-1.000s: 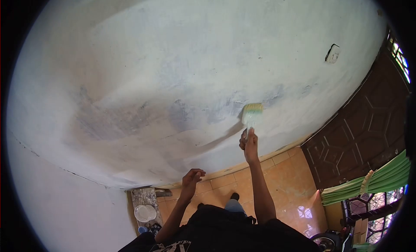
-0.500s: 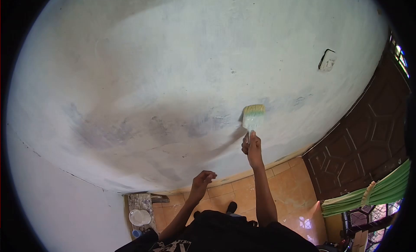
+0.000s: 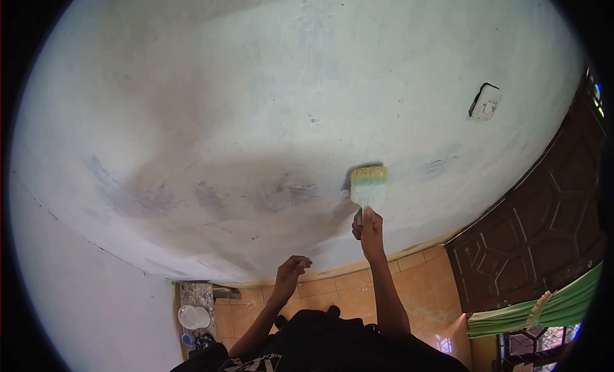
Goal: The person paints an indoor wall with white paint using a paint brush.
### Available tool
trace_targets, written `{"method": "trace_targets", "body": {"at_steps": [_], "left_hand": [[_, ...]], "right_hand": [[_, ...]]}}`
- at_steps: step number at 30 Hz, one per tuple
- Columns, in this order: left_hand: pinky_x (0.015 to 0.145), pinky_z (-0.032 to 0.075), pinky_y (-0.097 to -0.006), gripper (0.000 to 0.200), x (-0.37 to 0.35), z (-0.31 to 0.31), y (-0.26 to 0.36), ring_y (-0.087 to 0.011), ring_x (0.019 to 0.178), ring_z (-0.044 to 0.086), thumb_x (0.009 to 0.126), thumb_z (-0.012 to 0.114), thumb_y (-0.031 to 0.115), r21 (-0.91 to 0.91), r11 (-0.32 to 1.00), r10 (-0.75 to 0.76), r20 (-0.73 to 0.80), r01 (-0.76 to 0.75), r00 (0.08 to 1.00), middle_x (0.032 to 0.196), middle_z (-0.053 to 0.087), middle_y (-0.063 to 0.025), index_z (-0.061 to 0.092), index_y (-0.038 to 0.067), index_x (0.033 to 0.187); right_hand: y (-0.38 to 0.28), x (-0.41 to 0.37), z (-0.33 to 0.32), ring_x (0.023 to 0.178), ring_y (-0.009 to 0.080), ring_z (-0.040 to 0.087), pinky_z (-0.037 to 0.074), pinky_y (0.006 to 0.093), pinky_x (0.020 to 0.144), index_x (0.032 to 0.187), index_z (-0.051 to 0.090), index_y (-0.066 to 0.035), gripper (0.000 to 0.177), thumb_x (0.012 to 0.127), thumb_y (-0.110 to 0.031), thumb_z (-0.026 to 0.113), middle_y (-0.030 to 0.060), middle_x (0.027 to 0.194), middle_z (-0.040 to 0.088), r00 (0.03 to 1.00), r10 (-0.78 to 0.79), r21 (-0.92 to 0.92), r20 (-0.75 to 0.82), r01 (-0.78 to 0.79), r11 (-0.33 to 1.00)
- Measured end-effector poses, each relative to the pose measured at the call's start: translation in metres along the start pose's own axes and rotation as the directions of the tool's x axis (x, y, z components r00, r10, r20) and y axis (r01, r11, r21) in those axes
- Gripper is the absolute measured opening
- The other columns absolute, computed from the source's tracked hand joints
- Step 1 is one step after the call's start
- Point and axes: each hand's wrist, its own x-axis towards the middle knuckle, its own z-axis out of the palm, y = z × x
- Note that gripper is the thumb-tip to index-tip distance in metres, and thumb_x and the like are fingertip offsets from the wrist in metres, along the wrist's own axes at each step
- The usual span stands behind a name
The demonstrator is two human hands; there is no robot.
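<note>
The paintbrush (image 3: 368,183) is now a little lower and more to the left on the wall (image 3: 256,71). The right hand (image 3: 369,226) closes its fingers around the handle. The left hand (image 3: 291,269) is empty, with fingers loosely curled. The upper wall looks white, but grey patches (image 3: 217,193) remain to the left. The handle itself is hidden.

The brush (image 3: 368,183) has yellow-green bristles. Left of it the pale white wall (image 3: 256,84) carries dark grey blotches. Below it lie orange floor tiles (image 3: 332,292), and right of it stands a dark brown, geometric-panelled door (image 3: 537,231).
</note>
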Motion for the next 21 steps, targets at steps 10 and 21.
{"method": "trace_targets", "body": {"at_steps": [10,21], "left_hand": [[0.086,0.047,-0.0309,0.024,0.02,0.048,0.0,-0.0147,0.101,0.06,0.1,0.052,0.023,-0.025,0.999,0.029,-0.039,-0.03,0.999,0.105,0.066,-0.0057,0.061,0.003,0.108],[0.085,0.046,-0.029,0.02,0.025,0.088,0.0,-0.0137,0.1,0.059,0.099,0.053,0.019,-0.038,0.999,0.036,-0.059,-0.039,0.998,0.104,0.065,-0.0048,0.061,0.002,0.106]], "right_hand": [[0.079,-0.037,-0.048,0.043,0.0052,0.029,0.022,0.0235,0.04,0.068,0.038,-0.011,0.047,0.103,-0.042,0.039,-0.0045,0.052,0.031,0.999,-0.04,-0.151,0.0,0.04,0.988],[0.125,-0.052,-0.077,0.043,0.004,0.033,0.024,0.0228,0.039,0.064,0.041,-0.012,0.05,0.104,-0.042,0.037,-0.0052,0.051,0.036,0.997,0.006,-0.384,0.083,0.026,0.923]]}}
